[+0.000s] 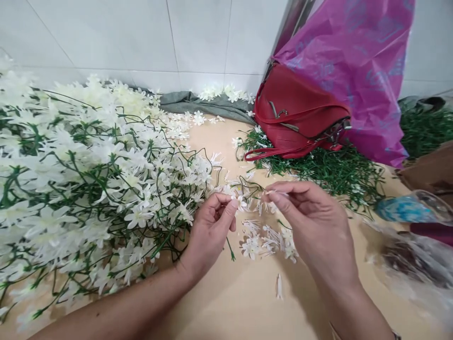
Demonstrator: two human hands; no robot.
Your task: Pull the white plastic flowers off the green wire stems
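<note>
My left hand [210,229] pinches a white artificial flower [240,203] between thumb and forefinger, at the middle of the table. A green stem end [231,252] shows below that hand. Just to the right, my right hand [318,226] is closed in a pinch on a thin white stamen piece [281,192]. Under and between the hands lie loose white stamen bunches [272,236] and loose flower heads [251,248]. One small stamen bunch [279,287] lies apart, nearer to me. A large heap of white flowers on green stems [106,174] fills the left side, close to my left hand.
A red handbag [297,108] rests on green plastic stems [322,170] at the back right, with a pink plastic bag [368,71] against it. On the right lie a blue-patterned cup-like object [403,208] and clear plastic wrapping [421,269]. A tiled wall [198,38] stands behind.
</note>
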